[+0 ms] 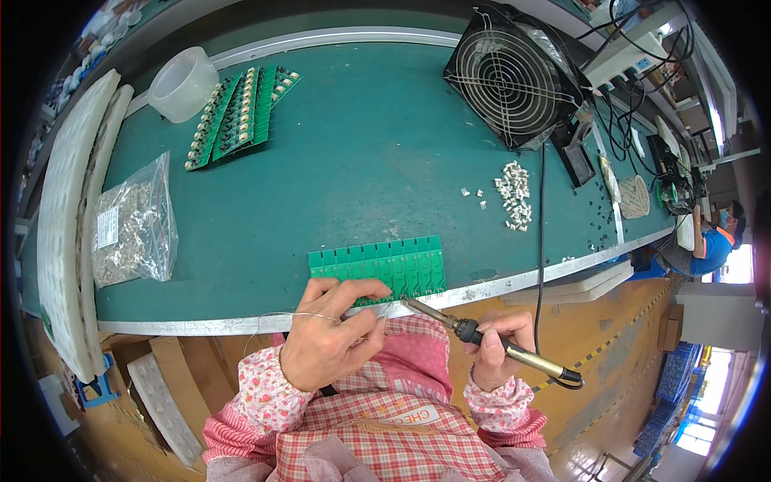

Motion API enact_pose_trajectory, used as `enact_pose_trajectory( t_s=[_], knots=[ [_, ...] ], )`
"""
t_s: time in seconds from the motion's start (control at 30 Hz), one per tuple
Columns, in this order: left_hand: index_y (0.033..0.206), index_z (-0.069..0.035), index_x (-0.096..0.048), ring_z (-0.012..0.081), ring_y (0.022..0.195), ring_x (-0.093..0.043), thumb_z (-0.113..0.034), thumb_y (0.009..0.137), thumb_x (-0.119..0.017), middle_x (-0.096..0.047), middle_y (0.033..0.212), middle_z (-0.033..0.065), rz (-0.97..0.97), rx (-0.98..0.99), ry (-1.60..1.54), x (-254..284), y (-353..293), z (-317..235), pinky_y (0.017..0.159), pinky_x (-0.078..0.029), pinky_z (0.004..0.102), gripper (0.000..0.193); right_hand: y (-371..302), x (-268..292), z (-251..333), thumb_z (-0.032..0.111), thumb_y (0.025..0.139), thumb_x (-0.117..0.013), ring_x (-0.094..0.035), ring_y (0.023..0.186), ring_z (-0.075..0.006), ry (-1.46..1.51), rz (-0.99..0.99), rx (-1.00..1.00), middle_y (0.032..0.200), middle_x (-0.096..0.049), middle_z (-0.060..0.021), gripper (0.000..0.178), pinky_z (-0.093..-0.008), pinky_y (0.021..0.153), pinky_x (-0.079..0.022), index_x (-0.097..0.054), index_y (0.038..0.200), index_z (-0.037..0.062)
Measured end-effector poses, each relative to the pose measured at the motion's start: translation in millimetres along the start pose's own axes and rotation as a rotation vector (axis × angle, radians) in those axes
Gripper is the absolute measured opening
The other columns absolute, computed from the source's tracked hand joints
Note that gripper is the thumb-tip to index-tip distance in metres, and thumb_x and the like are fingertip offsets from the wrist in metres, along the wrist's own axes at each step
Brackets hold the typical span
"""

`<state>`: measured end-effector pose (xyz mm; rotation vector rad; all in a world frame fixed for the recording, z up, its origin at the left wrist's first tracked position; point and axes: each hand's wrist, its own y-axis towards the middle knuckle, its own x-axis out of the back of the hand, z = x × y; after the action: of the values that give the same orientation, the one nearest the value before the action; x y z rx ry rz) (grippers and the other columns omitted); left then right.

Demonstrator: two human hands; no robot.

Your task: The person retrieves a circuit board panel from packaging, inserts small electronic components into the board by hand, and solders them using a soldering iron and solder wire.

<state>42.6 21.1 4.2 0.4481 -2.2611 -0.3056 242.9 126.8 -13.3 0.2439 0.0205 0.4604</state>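
A green circuit board (377,261) lies at the front edge of the workbench, with a row of pins along its near side. My right hand (499,345) is closed round a soldering iron (522,356), whose tip meets the near edge of the board. At the board's near left, my left hand (333,333) has its fingers bent and pinched close to that row of pins. A thin solder wire (269,315) runs across this hand toward the fingers; its end by the tip is too small to make out.
Small white connectors (514,195) are heaped right of the board. A black fan (506,76) stands behind them. Finished-looking boards (241,112), a clear tape roll (183,84) and a bag of small parts (135,221) sit leftward. The iron's black cable (541,241) crosses the bench. Another person (711,245) sits far right.
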Motion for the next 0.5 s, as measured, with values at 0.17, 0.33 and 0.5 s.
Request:
enact_pose_trajectory(
  t_s=[0.17,0.33,0.5],
  knots=[
    [0.056,-0.006,-0.048,0.0223,0.079,-0.056,-0.003,0.062,-0.068,-0.065,0.100,0.0054,-0.039,0.007,-0.011,-3.3,-0.8,0.9,0.074,-0.041,0.0332,0.021,-0.9,-1.8,-1.3,0.011,0.085,-0.059,-0.056,0.049,-0.0115,0.011,0.051,-0.018,0.067,-0.061,-0.0123,0.016,-0.0240,0.045,-0.045,-0.047,0.088,-0.0001],
    [0.064,-0.005,-0.052,0.0165,0.075,-0.058,-0.005,0.070,-0.066,-0.062,0.101,0.0049,-0.021,-0.011,0.010,-2.8,0.6,0.4,0.078,-0.041,0.0332,0.015,-1.2,-3.6,-2.5,0.010,0.085,-0.060,-0.055,0.049,-0.0111,0.020,0.041,-0.051,0.066,-0.060,-0.0112,0.016,-0.0240,0.045,-0.045,-0.047,0.086,0.0000],
    [0.066,-0.005,-0.053,0.0173,0.077,-0.058,-0.004,0.069,-0.066,-0.061,0.102,0.0051,-0.023,-0.020,0.009,-4.4,-0.5,1.6,0.078,-0.041,0.0333,0.014,-1.5,-2.0,-5.0,0.010,0.085,-0.060,-0.054,0.049,-0.0109,0.025,0.061,-0.034,0.066,-0.060,-0.0111,0.016,-0.0241,0.045,-0.044,-0.047,0.086,-0.0001]
  ],
)
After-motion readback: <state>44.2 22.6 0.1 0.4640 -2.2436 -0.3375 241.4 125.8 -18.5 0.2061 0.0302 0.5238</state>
